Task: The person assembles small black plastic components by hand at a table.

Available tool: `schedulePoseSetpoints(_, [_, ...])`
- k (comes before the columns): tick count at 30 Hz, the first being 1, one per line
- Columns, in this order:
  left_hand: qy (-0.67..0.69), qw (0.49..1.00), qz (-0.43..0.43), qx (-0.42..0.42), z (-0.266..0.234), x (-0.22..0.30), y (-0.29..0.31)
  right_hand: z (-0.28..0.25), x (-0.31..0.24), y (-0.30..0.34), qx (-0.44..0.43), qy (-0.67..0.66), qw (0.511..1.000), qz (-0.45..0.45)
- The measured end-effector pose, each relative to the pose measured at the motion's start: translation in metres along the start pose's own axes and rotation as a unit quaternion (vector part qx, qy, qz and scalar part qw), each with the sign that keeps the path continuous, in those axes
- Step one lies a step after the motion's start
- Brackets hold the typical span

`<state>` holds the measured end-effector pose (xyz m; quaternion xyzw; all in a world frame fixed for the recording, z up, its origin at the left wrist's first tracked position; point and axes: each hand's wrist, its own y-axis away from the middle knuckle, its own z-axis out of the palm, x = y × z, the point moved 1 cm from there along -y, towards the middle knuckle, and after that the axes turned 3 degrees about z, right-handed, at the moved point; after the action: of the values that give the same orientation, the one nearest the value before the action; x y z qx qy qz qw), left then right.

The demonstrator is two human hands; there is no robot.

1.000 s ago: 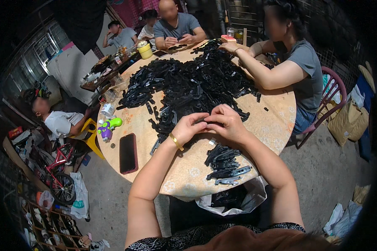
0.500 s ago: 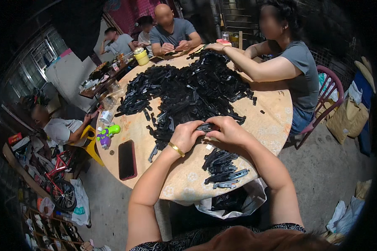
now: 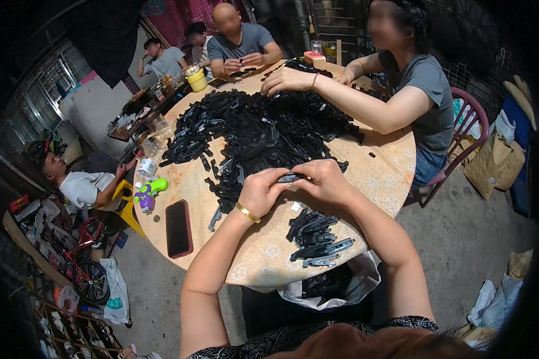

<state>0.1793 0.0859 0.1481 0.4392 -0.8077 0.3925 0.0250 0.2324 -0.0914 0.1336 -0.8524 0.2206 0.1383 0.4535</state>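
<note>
Between my two hands, just over the near side of the round table [image 3: 377, 173], is a small, narrow black-and-grey plastic piece [image 3: 290, 178]. My left hand [image 3: 260, 194], with a gold bracelet at the wrist, pinches its left end. My right hand [image 3: 324, 184] grips the other end, its fingers partly covering it. Beyond my hands spreads a large heap of similar black plastic pieces [image 3: 251, 125]. A smaller batch of black and grey pieces [image 3: 318, 236] lies by my right forearm, near the table edge. A small white square [image 3: 296, 206] rests just below my hands.
A phone [image 3: 178, 228], a purple-green toy [image 3: 148, 195] and a clear jar [image 3: 147, 168] stand left. A white bag [image 3: 368, 281] with dark pieces hangs below the near edge. Co-workers sit at right [image 3: 422, 102] and far side [image 3: 239, 45]; a yellow container [image 3: 196, 80] stands far left.
The right-hand co-worker's near hand has moved left and nearer, over the heap. My hands stay together on the plastic piece, with only a slight shift.
</note>
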Motion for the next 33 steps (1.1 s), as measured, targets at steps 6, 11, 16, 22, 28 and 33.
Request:
schedulePoseSetpoints(6, [0.08, 0.994, -0.06, -0.037, -0.007, -0.003, -0.003, 0.003, 0.001, 0.0, -0.03, 0.0, 0.999, 0.015])
schedulePoseSetpoints(11, [0.125, 0.978, -0.092, -0.14, 0.0, 0.009, 0.0, -0.012, 0.034, -0.004, 0.011, -0.299, 0.929, 0.216])
schedulePoseSetpoints(16, [0.131, 0.94, -0.005, -0.314, 0.013, 0.021, 0.009, -0.018, 0.063, -0.005, 0.135, -0.087, 0.943, 0.29])
schedulePoseSetpoints(22, [-0.063, 0.994, -0.04, -0.081, -0.009, -0.004, -0.002, 0.018, 0.07, -0.002, 0.048, 0.234, 0.963, 0.126])
schedulePoseSetpoints(28, [-0.244, 0.947, -0.116, -0.175, 0.013, -0.005, 0.01, 0.021, 0.07, -0.01, -0.038, 0.287, 0.938, 0.19])
schedulePoseSetpoints(33, [-0.239, 0.95, -0.082, -0.182, 0.018, -0.004, 0.019, 0.019, 0.07, -0.011, -0.087, 0.333, 0.914, 0.214])
